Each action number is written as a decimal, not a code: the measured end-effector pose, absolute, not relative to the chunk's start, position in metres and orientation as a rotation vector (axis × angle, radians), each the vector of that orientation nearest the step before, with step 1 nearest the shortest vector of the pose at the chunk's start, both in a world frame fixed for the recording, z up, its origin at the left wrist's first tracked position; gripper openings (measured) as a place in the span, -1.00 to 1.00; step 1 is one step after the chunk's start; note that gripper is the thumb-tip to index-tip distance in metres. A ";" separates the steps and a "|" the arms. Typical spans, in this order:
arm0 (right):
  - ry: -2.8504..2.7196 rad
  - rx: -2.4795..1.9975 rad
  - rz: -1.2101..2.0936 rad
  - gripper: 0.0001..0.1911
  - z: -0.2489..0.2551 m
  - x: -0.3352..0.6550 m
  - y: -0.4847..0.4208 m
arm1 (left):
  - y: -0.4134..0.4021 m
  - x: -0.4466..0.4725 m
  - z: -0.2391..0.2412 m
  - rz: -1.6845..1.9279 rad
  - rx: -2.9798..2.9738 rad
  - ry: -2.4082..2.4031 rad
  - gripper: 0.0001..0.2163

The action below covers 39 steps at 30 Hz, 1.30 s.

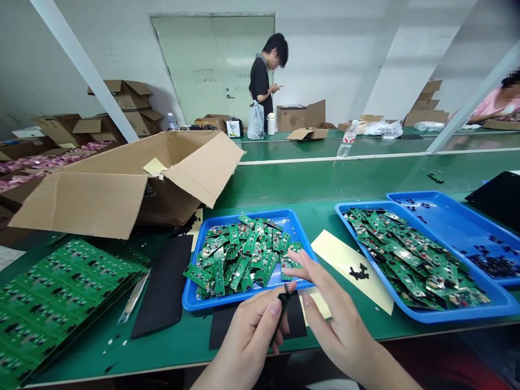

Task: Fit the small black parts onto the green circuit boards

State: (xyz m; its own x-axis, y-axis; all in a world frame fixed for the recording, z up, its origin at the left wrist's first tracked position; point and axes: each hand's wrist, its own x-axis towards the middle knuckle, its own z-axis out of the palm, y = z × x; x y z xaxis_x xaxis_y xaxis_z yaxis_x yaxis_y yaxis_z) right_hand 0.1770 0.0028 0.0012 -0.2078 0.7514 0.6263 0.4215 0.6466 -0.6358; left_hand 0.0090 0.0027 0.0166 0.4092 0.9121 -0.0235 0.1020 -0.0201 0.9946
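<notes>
My left hand (254, 330) is closed on a narrow dark circuit board (280, 318), pinched between thumb and fingers. A small black piece (286, 293) sits at the board's upper end; whether it is attached, I cannot tell. Just to the right is my right hand (339, 317), its fingers spread and nothing visible in them. Its fingertips reach over the near right corner of a blue tray (294, 219) that holds a heap of small green circuit boards (244, 252). Beneath my hands lies a black sheet (221, 327).
To the right, black plastic pieces (359, 272) rest on yellow paper (331, 252). Beyond stand another board-filled blue tray (450, 316) and one with black parts (441, 197). Panels of boards (69, 298), a black pad (162, 287) and an open carton (97, 200) occupy the left. A person (260, 81) stands behind.
</notes>
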 end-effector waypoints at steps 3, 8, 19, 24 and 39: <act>-1.579 -0.980 0.643 -0.70 -0.002 0.179 0.001 | 0.003 0.004 0.018 0.894 1.642 0.997 -0.67; -1.448 -0.877 1.193 -0.72 -0.006 0.182 -0.005 | 0.006 -0.005 0.010 0.986 1.917 0.967 -0.61; -1.378 -0.967 1.446 -0.63 0.012 0.178 -0.022 | 0.005 -0.007 0.008 1.391 2.364 0.949 -0.67; -1.398 -0.881 1.643 -0.68 0.013 0.181 -0.021 | 0.004 -0.003 0.012 1.434 2.312 0.925 -0.69; -1.638 -0.929 1.523 -0.80 0.022 0.186 -0.012 | 0.006 0.006 0.017 1.420 2.135 0.754 -0.66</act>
State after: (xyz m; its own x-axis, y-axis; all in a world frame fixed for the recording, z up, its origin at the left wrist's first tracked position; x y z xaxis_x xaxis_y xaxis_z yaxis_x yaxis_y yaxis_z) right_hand 0.1858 -0.0124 0.0218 -0.4946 0.8688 0.0231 0.0399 0.0493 -0.9980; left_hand 0.0056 0.0065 0.0174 0.3152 0.6664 0.6757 0.1862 -0.7416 0.6445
